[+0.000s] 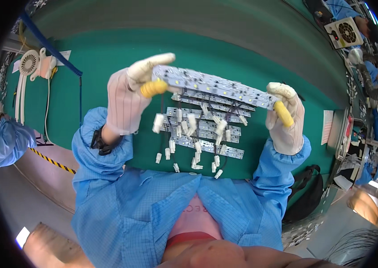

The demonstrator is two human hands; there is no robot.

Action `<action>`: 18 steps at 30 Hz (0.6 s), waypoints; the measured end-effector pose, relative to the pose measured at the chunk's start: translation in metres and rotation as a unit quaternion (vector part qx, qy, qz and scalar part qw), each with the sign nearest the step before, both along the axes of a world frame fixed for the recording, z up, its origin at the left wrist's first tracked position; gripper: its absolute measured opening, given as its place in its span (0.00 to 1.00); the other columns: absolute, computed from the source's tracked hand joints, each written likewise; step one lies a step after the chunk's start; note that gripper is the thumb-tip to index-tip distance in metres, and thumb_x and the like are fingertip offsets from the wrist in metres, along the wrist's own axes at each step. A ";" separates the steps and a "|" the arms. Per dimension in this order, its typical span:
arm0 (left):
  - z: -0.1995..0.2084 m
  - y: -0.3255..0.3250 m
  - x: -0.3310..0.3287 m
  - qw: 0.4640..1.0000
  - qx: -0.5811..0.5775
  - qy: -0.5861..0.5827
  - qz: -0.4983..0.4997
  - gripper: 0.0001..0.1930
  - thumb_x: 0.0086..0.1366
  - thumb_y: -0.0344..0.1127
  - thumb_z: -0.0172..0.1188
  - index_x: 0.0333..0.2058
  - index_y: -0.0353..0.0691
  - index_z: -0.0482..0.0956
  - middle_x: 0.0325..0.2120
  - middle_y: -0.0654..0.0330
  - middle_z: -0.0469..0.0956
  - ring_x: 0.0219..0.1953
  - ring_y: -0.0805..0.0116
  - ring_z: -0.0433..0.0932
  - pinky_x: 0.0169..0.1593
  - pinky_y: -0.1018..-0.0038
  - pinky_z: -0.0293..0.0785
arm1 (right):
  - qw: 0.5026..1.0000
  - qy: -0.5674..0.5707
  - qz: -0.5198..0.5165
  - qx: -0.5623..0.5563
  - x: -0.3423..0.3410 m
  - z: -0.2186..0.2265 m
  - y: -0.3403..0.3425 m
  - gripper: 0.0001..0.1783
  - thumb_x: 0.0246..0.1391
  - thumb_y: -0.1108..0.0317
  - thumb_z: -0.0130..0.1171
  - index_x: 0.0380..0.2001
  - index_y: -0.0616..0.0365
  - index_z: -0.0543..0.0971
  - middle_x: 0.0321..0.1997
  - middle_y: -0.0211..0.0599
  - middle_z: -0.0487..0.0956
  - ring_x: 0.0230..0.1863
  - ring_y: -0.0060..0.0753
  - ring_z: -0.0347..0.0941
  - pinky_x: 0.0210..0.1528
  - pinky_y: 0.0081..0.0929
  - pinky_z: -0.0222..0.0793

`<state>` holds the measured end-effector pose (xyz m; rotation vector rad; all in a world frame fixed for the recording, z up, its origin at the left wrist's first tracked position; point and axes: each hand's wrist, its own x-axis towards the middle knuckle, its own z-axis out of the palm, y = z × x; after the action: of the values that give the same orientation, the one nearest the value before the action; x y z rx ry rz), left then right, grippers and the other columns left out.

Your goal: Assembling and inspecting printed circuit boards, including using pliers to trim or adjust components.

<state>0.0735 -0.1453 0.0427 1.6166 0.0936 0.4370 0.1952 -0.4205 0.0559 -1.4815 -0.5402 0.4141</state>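
Between my two gloved hands I hold up a stack of LED circuit board strips [213, 85], tilted down toward its right end. My left hand [142, 87] is closed on the left end, a yellow finger cover near its edge. The right end is gripped by my right hand [285, 109], which wears a yellow cover too. Dark wires with white plug connectors [220, 127] hang below the strips. Under them, more LED strips [211, 146] lie in rows on the green mat, partly hidden by the connectors.
The green mat [91, 58] covers the bench. A small white fan [29, 63] stands at the far left beside a hanging blue cable [50, 44]. At right are a paper sheet [327, 127] and a black bag [307, 196]. Other people in blue work nearby.
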 end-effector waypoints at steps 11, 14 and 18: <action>-0.002 0.003 -0.003 0.999 0.014 -0.013 -0.030 0.33 0.57 0.56 0.59 0.48 0.28 0.73 0.29 0.57 0.81 0.30 0.74 0.79 0.40 0.79 0.74 | 0.978 -0.180 -0.024 -0.100 0.010 -0.006 0.000 0.12 0.58 0.66 0.53 0.42 0.62 0.75 0.18 0.25 0.71 0.14 0.13 0.62 0.20 0.13 0.56; -0.005 0.003 -0.003 0.998 0.025 -0.047 -0.024 0.34 0.56 0.57 0.59 0.47 0.28 0.74 0.28 0.57 0.80 0.30 0.73 0.80 0.41 0.78 0.74 | 0.992 -0.092 -0.026 -0.081 0.006 0.001 -0.002 0.13 0.58 0.65 0.54 0.42 0.62 0.75 0.17 0.24 0.70 0.14 0.13 0.61 0.20 0.13 0.55; -0.008 0.005 -0.002 0.998 0.003 -0.030 -0.050 0.27 0.59 0.46 0.61 0.49 0.29 0.73 0.31 0.55 0.80 0.33 0.71 0.80 0.42 0.77 0.74 | 0.999 -0.012 -0.023 -0.018 0.001 0.000 -0.004 0.16 0.57 0.62 0.56 0.43 0.63 0.74 0.19 0.25 0.72 0.14 0.12 0.60 0.21 0.13 0.55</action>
<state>0.0714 -0.1398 0.0348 1.6047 -0.0349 0.4086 0.1964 -0.4243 0.0561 -1.5331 -0.5193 0.3723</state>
